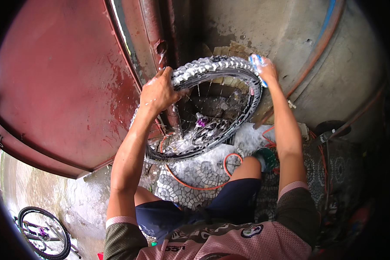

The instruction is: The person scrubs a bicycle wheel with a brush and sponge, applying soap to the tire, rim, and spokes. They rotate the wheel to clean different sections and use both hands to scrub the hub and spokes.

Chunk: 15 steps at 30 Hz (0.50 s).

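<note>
1. Background: red metal panel at 10 o'clock of the view, concrete wall at 1, patterned paving at 6 with suds on it.
2. Wheel: spoked, knobbly tyre, just toward 12 from centre, tilted. Foam heaviest on its upper tread. Can't tell if its lower edge touches ground.
3. Left hand: at the wheel's 10 o'clock, gripping the tyre, suds on the skin. Looks like the steadying hand.
4. Right hand: at the wheel's 2 o'clock, wrapped round a foamy blue scrubber, held against the tyre's outer side. Sponge or brush, can't tell.
5. Around: orange hose looped at 6, green container at 4 beside the knee, second wheel at 8, well apart.
6. Step, my read: soaping and scrubbing the tread; no rinse yet, judging by the foam.
7. Next move calls for firm scrubber contact along the tread, left grip turning the wheel to offer fresh tyre. Wet rubber probably slips.
</note>
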Each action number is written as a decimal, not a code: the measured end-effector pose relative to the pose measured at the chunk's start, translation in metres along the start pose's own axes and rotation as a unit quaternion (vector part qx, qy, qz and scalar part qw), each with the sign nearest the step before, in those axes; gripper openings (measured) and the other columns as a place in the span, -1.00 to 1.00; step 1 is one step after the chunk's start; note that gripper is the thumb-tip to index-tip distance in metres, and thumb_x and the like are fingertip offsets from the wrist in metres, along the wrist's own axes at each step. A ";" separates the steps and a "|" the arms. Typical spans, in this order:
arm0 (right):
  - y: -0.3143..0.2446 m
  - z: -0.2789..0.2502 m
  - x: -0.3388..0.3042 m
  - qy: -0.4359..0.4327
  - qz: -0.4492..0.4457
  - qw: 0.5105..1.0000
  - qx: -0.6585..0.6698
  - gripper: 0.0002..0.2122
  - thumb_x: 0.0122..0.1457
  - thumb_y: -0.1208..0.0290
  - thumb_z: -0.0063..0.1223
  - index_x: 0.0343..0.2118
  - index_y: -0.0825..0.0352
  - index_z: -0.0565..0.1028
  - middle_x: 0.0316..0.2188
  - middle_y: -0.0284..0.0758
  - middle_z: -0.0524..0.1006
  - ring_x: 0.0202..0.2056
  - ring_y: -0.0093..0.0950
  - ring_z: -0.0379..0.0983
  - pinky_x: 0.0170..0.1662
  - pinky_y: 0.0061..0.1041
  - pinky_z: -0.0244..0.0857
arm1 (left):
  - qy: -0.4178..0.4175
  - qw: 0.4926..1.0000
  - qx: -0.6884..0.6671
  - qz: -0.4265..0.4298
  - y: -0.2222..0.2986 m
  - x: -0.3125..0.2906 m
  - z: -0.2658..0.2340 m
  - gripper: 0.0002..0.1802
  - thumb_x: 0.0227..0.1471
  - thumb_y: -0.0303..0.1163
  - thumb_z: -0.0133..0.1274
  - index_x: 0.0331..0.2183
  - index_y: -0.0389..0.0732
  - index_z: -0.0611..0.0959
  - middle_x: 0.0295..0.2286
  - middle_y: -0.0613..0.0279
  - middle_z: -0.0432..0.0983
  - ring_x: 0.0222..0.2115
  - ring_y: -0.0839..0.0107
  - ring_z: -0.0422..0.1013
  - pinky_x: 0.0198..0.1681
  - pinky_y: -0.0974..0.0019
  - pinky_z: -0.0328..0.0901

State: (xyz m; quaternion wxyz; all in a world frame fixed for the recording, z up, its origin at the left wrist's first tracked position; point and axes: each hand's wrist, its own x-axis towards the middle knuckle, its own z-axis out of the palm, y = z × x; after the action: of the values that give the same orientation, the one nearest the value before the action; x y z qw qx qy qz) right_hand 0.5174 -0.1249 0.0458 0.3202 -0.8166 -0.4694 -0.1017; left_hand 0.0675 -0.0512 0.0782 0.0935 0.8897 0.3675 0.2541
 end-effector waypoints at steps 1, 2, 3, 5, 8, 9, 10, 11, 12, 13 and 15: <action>-0.038 0.011 -0.009 -0.001 -0.015 0.998 0.053 -0.47 0.34 -0.19 -0.06 -0.05 0.21 0.66 -0.24 -0.05 0.68 -0.17 -0.08 0.64 -0.06 -0.16 0.45 | -0.001 0.999 0.037 -0.004 -0.005 0.006 0.001 -0.21 -0.09 0.06 0.41 0.02 -0.23 0.50 -0.10 -0.12 0.61 -0.07 -0.11 0.57 -0.03 -0.08 0.46; -0.075 0.016 -0.025 -0.003 -0.021 0.995 0.097 -0.50 0.34 -0.16 -0.03 -0.04 0.21 0.66 -0.24 -0.06 0.68 -0.17 -0.10 0.64 -0.07 -0.17 0.46 | -0.011 0.998 0.064 -0.003 -0.006 0.011 0.006 -0.25 -0.06 0.06 0.38 -0.01 -0.24 0.50 -0.11 -0.11 0.60 -0.07 -0.12 0.57 -0.04 -0.08 0.47; -0.110 0.020 -0.037 0.011 -0.092 0.975 0.203 -0.57 0.30 -0.07 0.10 -0.02 0.19 0.66 -0.26 -0.08 0.69 -0.17 -0.15 0.65 -0.09 -0.23 0.48 | -0.026 0.997 0.071 0.006 0.000 0.020 0.011 -0.22 -0.06 0.07 0.38 0.02 -0.25 0.48 -0.07 -0.15 0.60 -0.07 -0.13 0.57 -0.03 -0.08 0.49; -0.205 0.022 -0.063 0.033 -0.144 0.986 0.078 -0.55 0.21 -0.20 0.14 -0.22 0.16 0.62 -0.38 -0.17 0.69 -0.31 -0.13 0.67 -0.25 -0.16 0.50 | -0.010 0.996 0.090 0.005 0.009 0.032 0.022 -0.18 -0.08 0.08 0.39 0.05 -0.24 0.49 -0.08 -0.15 0.61 -0.07 -0.14 0.57 -0.03 -0.09 0.47; -0.207 0.029 -0.066 0.022 -0.160 0.980 0.118 -0.52 0.22 -0.22 0.11 -0.19 0.18 0.61 -0.36 -0.10 0.68 -0.29 -0.05 0.67 -0.27 -0.08 0.51 | -0.044 0.995 0.092 -0.015 0.014 0.038 0.016 -0.17 -0.07 0.10 0.42 0.06 -0.23 0.49 -0.11 -0.21 0.63 -0.11 -0.15 0.59 -0.04 -0.08 0.47; -0.169 0.039 -0.052 0.131 -0.138 0.966 0.173 -0.55 0.26 -0.16 0.11 -0.17 0.19 0.62 -0.36 -0.07 0.68 -0.29 -0.09 0.67 -0.23 -0.11 0.52 | -0.045 0.996 0.074 -0.009 0.013 0.039 0.013 -0.18 -0.06 0.09 0.41 0.05 -0.23 0.49 -0.11 -0.22 0.63 -0.11 -0.15 0.59 -0.04 -0.09 0.46; -0.113 0.038 -0.032 0.085 -0.078 0.974 0.195 -0.53 0.29 -0.17 0.08 -0.16 0.22 0.63 -0.36 -0.08 0.68 -0.28 -0.15 0.66 -0.17 -0.15 0.51 | -0.044 0.998 0.049 -0.002 0.012 0.039 0.012 -0.19 -0.05 0.09 0.41 0.05 -0.23 0.49 -0.12 -0.23 0.63 -0.11 -0.16 0.59 -0.05 -0.09 0.46; -0.059 0.039 -0.026 0.096 -0.049 0.978 0.181 -0.46 0.32 -0.23 0.00 -0.18 0.26 0.66 -0.34 -0.11 0.69 -0.26 -0.18 0.65 -0.11 -0.16 0.49 | -0.013 0.998 0.055 0.005 0.002 0.038 0.019 -0.23 -0.03 0.08 0.41 0.02 -0.22 0.49 -0.15 -0.23 0.64 -0.12 -0.16 0.59 -0.06 -0.10 0.45; -0.030 0.031 -0.017 0.029 0.066 0.991 0.112 -0.46 0.32 -0.18 0.01 -0.18 0.31 0.69 -0.32 -0.12 0.70 -0.30 -0.21 0.65 -0.11 -0.21 0.49 | -0.020 0.998 0.060 0.000 0.000 0.038 0.016 -0.22 -0.05 0.08 0.41 0.02 -0.22 0.50 -0.11 -0.20 0.63 -0.09 -0.15 0.58 -0.04 -0.09 0.46; 0.017 0.020 0.001 -0.009 0.078 0.996 0.039 -0.36 0.33 -0.27 -0.11 -0.22 0.35 0.69 -0.29 -0.02 0.68 -0.21 -0.11 0.64 -0.05 -0.14 0.45 | -0.026 0.998 0.048 0.007 0.009 0.042 0.015 -0.21 -0.06 0.08 0.41 0.03 -0.23 0.50 -0.08 -0.17 0.62 -0.06 -0.13 0.57 -0.02 -0.08 0.46; -0.012 0.034 0.005 0.035 0.005 0.998 0.055 -0.30 0.33 -0.32 -0.18 -0.20 0.37 0.68 -0.24 0.06 0.66 -0.16 -0.02 0.63 -0.02 -0.09 0.43 | -0.033 0.997 0.076 0.007 -0.001 0.038 0.017 -0.19 -0.06 0.09 0.40 0.05 -0.24 0.50 -0.06 -0.14 0.61 -0.04 -0.11 0.56 0.00 -0.06 0.46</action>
State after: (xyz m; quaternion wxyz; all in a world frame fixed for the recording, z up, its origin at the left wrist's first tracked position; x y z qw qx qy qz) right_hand 0.5057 -0.0961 0.0268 0.3816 -0.7958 -0.4589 -0.1023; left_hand 0.0987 -0.0235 0.0784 0.0355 0.9047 0.3762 0.1967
